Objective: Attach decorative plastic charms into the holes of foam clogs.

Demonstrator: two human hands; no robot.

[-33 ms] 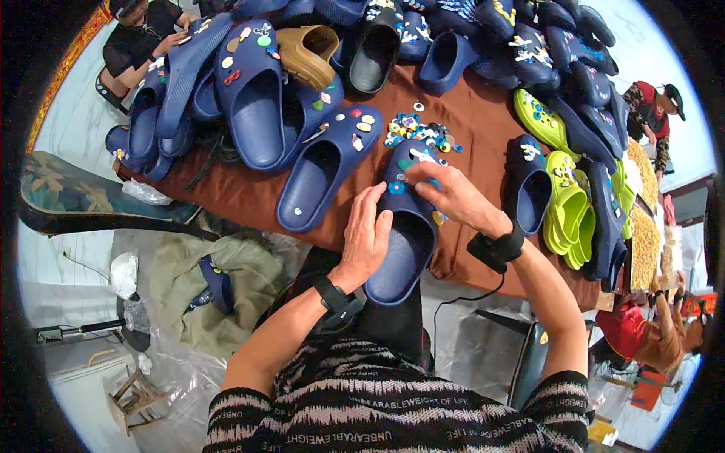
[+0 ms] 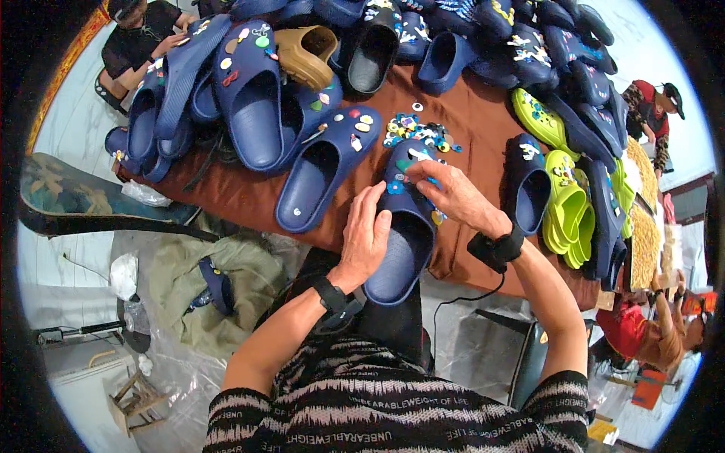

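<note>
A dark blue clog lies in front of me at the table's near edge, its toe away from me and its open heel toward me. Small colourful charms sit on its toe, among them a blue flower charm. My left hand rests along the clog's left side, fingers stretched out, thumb apart. Over the toe, my right hand has its fingers bent and pinched together; whatever lies between the fingertips is hidden. Just beyond the toe is a pile of loose charms, with one round white charm apart from it.
Another decorated blue clog lies to the left on the brown cloth. Piled clogs line the far side, including a tan clog. Lime-green clogs stand at right. Other people sit beyond, left and right.
</note>
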